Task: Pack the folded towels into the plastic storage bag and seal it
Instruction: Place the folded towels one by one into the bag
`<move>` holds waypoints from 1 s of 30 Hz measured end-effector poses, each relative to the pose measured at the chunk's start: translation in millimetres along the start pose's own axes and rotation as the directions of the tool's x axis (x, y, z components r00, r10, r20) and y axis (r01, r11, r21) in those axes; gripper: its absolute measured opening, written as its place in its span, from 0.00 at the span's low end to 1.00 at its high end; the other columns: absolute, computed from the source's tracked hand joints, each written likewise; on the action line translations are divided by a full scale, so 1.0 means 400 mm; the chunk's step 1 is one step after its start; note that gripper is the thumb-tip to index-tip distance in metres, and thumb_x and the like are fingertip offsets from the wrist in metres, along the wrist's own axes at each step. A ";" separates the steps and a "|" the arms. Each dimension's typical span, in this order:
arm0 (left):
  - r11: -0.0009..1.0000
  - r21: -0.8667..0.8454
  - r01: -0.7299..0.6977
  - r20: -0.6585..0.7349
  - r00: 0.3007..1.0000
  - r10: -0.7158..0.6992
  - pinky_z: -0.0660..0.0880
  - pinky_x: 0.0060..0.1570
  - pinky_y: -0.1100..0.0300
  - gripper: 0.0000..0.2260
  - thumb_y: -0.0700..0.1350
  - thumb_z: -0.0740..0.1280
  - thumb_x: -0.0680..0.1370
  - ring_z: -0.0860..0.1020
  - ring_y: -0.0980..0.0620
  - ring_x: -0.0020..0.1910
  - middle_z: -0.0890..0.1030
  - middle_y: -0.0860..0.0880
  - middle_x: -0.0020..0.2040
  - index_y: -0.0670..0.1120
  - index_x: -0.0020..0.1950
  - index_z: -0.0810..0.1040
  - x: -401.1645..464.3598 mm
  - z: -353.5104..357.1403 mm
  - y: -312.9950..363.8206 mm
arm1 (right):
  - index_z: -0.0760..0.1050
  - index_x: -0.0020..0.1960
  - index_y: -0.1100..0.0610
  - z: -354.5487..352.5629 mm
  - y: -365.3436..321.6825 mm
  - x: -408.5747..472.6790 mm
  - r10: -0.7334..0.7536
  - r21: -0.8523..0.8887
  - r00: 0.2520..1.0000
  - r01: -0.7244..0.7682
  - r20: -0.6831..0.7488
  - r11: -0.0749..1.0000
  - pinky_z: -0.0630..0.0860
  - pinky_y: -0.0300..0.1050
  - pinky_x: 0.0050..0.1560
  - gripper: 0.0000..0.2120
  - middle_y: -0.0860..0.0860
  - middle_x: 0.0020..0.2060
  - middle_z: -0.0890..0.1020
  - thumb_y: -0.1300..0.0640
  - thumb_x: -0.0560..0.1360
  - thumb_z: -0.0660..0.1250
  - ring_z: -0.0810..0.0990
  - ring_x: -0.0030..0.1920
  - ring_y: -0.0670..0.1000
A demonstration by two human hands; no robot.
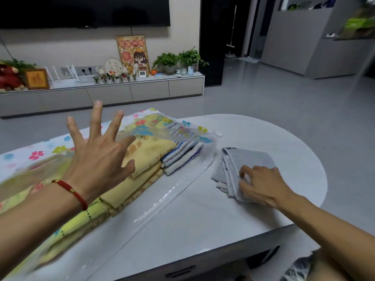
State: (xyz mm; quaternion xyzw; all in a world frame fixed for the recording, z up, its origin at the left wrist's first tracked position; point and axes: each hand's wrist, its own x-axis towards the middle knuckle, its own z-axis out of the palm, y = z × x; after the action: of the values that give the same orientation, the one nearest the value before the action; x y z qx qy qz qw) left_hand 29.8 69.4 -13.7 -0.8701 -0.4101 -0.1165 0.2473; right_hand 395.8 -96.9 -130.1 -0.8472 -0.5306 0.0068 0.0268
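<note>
A clear plastic storage bag (178, 191) printed with coloured flowers lies open across the white table (263, 134). Inside it lie folded yellow towels (142, 169) and a blue-and-white striped towel (180, 157). The bag's upper flap (172, 130) is raised and blurred above them. My left hand (99, 153) hovers over the yellow towels with fingers spread and nothing in it. To the right, outside the bag, lies a folded grey towel (243, 161). My right hand (261, 185) rests on its near corner, fingers curled into the cloth.
The table's rounded end (322, 179) is to the right, its front edge with a dark drawer handle (180, 272) close to me. A low TV cabinet (121, 92) with plants and frames stands beyond. Grey floor surrounds the table.
</note>
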 end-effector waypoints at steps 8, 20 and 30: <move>0.994 -0.004 0.114 0.113 0.987 -0.112 0.51 0.60 0.17 0.24 0.59 0.74 0.66 0.41 0.33 0.77 0.60 0.42 0.78 0.58 0.62 0.79 -0.117 -0.021 -0.027 | 0.62 0.72 0.45 -0.019 0.077 0.031 0.354 0.545 0.904 -0.427 0.240 0.722 0.76 0.51 0.52 0.32 0.57 0.56 0.77 0.53 0.74 0.74 0.77 0.53 0.60; 0.994 0.059 0.095 0.276 0.955 -0.108 0.45 0.58 0.15 0.23 0.53 0.65 0.75 0.30 0.34 0.75 0.46 0.55 0.81 0.51 0.70 0.70 -0.109 -0.077 -0.149 | 0.81 0.64 0.54 -0.198 -0.145 -0.104 -0.480 0.835 0.724 -0.549 0.496 0.035 0.83 0.56 0.55 0.28 0.62 0.63 0.82 0.67 0.65 0.74 0.83 0.58 0.62; 0.985 0.008 0.174 0.331 0.929 -0.167 0.38 0.58 0.16 0.24 0.49 0.60 0.75 0.29 0.36 0.75 0.44 0.58 0.81 0.50 0.71 0.68 -0.055 -0.185 -0.178 | 0.81 0.57 0.54 -0.142 -0.813 -0.023 -0.379 0.835 0.897 -0.380 0.227 -0.399 0.79 0.51 0.49 0.19 0.62 0.53 0.83 0.73 0.74 0.63 0.81 0.50 0.59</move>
State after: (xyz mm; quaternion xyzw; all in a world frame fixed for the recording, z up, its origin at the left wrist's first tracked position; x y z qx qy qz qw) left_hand -39.1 54.5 64.3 -0.8410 -0.5185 0.0056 0.1544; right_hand 101.7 34.1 -56.5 -0.3994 -0.2649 0.6391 0.6016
